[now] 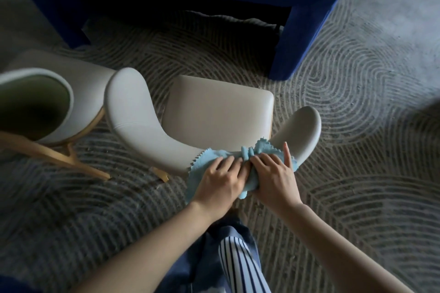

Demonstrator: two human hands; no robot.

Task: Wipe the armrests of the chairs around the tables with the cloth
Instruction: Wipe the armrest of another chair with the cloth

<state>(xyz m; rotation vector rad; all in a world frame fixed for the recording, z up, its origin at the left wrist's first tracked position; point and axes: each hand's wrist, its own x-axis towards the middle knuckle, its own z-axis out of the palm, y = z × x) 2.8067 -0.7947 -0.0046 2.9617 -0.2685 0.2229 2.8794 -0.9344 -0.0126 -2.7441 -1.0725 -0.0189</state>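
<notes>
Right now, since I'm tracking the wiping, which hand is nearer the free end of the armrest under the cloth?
Right. The right hand grips the cloth just short of the end of the armrest; the left hand presses the cloth farther back.

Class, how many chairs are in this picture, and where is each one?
2. One chair stands in the centre, with the cloth on its back rim. Another chair is at the left edge, partly cut off. More may be out of frame.
</notes>
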